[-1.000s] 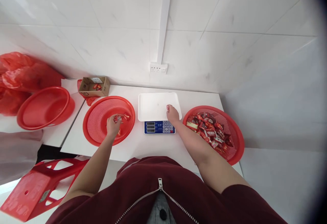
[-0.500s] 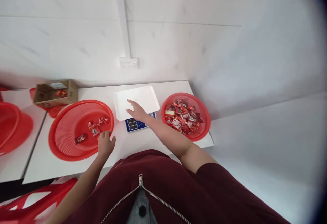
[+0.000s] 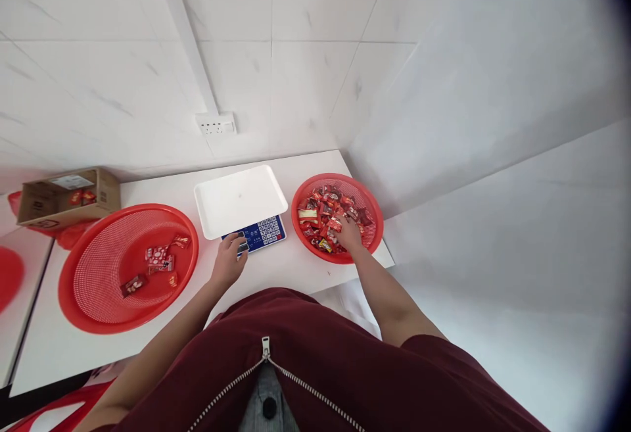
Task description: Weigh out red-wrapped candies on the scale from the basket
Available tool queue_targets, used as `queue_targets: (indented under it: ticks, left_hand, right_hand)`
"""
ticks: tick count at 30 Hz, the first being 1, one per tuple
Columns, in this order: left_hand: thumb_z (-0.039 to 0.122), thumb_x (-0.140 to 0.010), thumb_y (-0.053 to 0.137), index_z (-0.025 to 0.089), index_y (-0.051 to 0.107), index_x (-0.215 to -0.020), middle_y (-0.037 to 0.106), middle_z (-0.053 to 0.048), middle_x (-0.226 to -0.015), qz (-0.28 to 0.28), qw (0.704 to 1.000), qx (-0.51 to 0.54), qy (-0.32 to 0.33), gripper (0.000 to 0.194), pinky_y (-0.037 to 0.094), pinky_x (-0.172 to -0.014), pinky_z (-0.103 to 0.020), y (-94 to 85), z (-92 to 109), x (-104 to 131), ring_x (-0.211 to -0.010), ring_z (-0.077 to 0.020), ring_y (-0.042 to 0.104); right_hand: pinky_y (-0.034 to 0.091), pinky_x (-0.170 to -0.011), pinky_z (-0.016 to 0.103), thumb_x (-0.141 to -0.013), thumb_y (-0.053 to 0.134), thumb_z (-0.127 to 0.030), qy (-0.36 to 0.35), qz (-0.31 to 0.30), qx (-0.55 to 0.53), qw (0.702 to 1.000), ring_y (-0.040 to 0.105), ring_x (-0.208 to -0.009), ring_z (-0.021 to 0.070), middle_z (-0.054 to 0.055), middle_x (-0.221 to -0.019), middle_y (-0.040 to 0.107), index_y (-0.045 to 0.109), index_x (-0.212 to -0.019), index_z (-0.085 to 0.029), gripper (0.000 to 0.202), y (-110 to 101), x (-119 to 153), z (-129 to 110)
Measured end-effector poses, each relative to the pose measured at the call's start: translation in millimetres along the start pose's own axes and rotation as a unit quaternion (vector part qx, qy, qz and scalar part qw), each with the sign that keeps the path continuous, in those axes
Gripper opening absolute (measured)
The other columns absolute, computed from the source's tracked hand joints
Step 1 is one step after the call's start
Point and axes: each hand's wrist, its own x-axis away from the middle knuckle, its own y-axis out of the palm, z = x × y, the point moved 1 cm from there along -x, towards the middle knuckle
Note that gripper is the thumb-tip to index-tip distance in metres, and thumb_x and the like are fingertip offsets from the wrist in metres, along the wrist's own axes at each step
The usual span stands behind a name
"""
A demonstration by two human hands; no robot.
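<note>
A weighing scale has a white tray [image 3: 236, 203] on top and a blue keypad [image 3: 266, 231] along its front. My left hand [image 3: 229, 264] is at the keypad's left end, over part of its display, fingers loosely curved and thumb apart, with nothing seen in it. To the right, a red mesh basket [image 3: 378, 221] holds a heap of small wrapped snack packets [image 3: 325, 198]. My right hand [image 3: 349, 233] reaches into that heap, with a red-and-white packet [image 3: 334, 223] between its thumb and fingers. Some of its fingers are hidden among the wrappers.
A larger red basket [image 3: 81, 313] with several packets in it stands left of the scale. Behind it is an open cardboard box [image 3: 106, 192] with red packets. The white table [image 3: 290, 274] meets a wall with a socket [image 3: 217, 123]; another wall rises at right.
My right hand has moved from above the scale tray into the right basket. The left hand has gone from the left basket's rim to the keypad. The view has shifted to the right.
</note>
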Motion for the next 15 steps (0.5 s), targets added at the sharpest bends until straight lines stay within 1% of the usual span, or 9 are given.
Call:
queue_targets:
  ticks: [2, 3, 6, 9, 11, 15]
  left_hand:
    - [0.025, -0.08, 0.051, 0.02, 0.061, -0.105, 0.052, -0.012, -0.125, -0.021, 1.0, 0.02, 0.012, 0.027, 0.04, -0.102, -0.045, 2.3, 12.5, -5.0, -0.119, -0.0278, 0.048]
    - [0.025, -0.08, 0.051, 0.02, 0.061, -0.105, 0.052, -0.012, -0.125, -0.031, 0.999, 0.032, 0.014, 0.027, 0.041, -0.101, -0.043, 2.2, 18.1, -7.3, -0.118, -0.0273, 0.049]
    - [0.026, -0.08, 0.051, 0.021, 0.061, -0.103, 0.055, -0.01, -0.122, -0.069, 0.995, 0.075, 0.0, 0.026, 0.044, -0.097, -0.04, -0.6, 32.6, -14.4, -0.114, -0.0255, 0.052]
    - [0.027, -0.08, 0.051, 0.021, 0.061, -0.104, 0.058, -0.008, -0.116, -0.109, 0.986, 0.124, -0.029, 0.026, 0.046, -0.093, -0.039, -2.7, 43.9, -20.9, -0.107, -0.0237, 0.056]
    - [0.028, -0.08, 0.051, 0.02, 0.061, -0.104, 0.06, -0.008, -0.112, -0.125, 0.981, 0.142, -0.041, 0.027, 0.048, -0.089, -0.038, -2.5, 49.9, -23.7, -0.102, -0.0231, 0.058]
    - [0.028, -0.078, 0.053, 0.02, 0.062, -0.102, 0.063, -0.007, -0.107, -0.142, 0.975, 0.163, -0.045, 0.026, 0.049, -0.087, -0.037, -0.7, 57.7, -25.6, -0.095, -0.022, 0.06]
  right_hand:
    - [0.039, -0.096, 0.04, -0.078, 0.062, -0.028, 0.009, 0.018, -0.049, 0.999, 0.05, -0.119, 0.0274, 0.012, -0.13, 0.053, 0.05, -0.129, -0.023, 0.053, -5.6, -4.1, -0.7]
    - [0.041, -0.093, 0.039, -0.077, 0.063, -0.028, 0.022, 0.028, -0.082, 0.996, 0.053, -0.114, 0.0266, 0.011, -0.126, 0.057, 0.05, -0.128, -0.023, 0.053, -9.8, -5.6, -0.9]
    - [0.046, -0.088, 0.038, -0.074, 0.065, -0.039, 0.074, 0.074, -0.2, 0.974, 0.06, -0.104, 0.0251, 0.008, -0.118, 0.063, 0.047, -0.129, -0.024, 0.059, -25.3, -5.9, 0.6]
    - [0.047, -0.088, 0.038, -0.069, 0.067, -0.048, 0.088, 0.11, -0.285, 0.948, 0.06, -0.103, 0.0241, 0.009, -0.116, 0.063, 0.047, -0.126, -0.021, 0.066, -40.7, -3.8, 0.3]
    - [0.05, -0.085, 0.038, -0.069, 0.067, -0.048, 0.086, 0.11, -0.322, 0.936, 0.061, -0.102, 0.0239, 0.009, -0.117, 0.062, 0.048, -0.125, -0.021, 0.065, -48.5, -3.9, -3.3]
    - [0.057, -0.066, 0.034, -0.075, 0.061, -0.041, 0.079, 0.094, -0.42, 0.899, 0.065, -0.09, 0.0199, 0.008, -0.125, 0.056, 0.044, -0.125, -0.025, 0.056, -57.0, -9.0, -16.4]
